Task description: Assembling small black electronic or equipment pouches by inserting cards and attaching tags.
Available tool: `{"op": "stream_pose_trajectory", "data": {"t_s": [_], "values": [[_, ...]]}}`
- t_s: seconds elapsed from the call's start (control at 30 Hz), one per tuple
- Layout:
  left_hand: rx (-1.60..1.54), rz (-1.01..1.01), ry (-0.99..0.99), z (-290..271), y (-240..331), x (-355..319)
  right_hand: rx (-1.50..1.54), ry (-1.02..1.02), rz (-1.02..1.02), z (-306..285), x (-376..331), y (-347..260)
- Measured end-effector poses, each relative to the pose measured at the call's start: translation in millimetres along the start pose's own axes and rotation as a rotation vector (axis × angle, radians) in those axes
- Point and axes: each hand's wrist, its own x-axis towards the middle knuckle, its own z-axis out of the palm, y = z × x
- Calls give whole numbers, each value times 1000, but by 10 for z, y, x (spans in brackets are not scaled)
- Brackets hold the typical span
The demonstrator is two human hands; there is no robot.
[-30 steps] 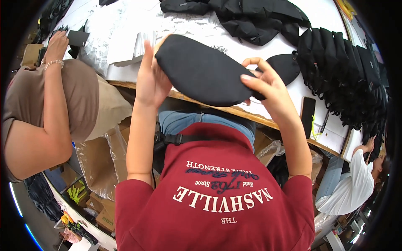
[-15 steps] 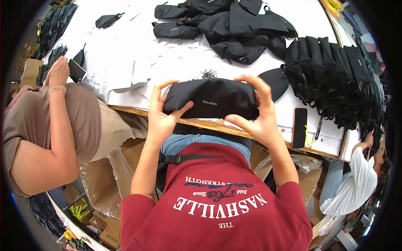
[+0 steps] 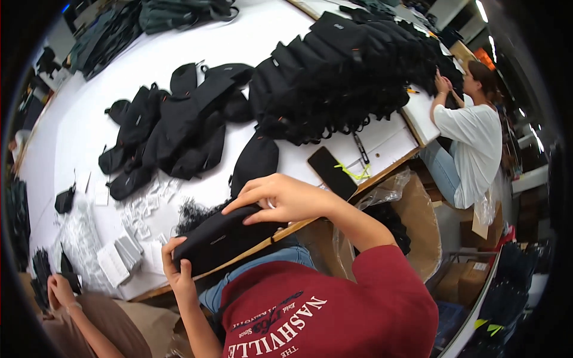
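Observation:
A soft black fabric pouch (image 3: 216,240) with a small pale print hangs at the table's near edge, tilted with its right end higher. My left hand (image 3: 178,267) grips its left end, thumb on the near face and fingers behind. Bent over the pouch's upper right part is my right hand (image 3: 279,200), its fingers and thumb closed on the top edge; the palm hides part of that end. Just beyond the right hand lies a rounded black pouch (image 3: 258,158). A tangle of black cords (image 3: 194,215) sits behind the held pouch.
Black pouches stand in a long row (image 3: 328,74) at the right; a loose heap (image 3: 188,128) lies mid-table. A phone (image 3: 332,173), a pen (image 3: 361,148) and stacked white papers (image 3: 119,259) rest near the edge. Co-workers (image 3: 468,131) sit right and left (image 3: 89,325).
The view has swung to the right. The pouch has gone from level to tilted, and my right hand has shifted from its right end onto its top edge. My left hand keeps its grip.

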Motion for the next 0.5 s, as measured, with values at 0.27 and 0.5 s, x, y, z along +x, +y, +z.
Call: {"op": "stream_pose_trajectory", "data": {"t_s": [0.27, 0.5], "values": [[174, -121, 140, -528, 65, 300, -230, 1346, -82, -1926, -630, -5], [1246, -118, 388, -1376, -344, 193, -614, 1520, 332, -3516, -713, 630]]}}
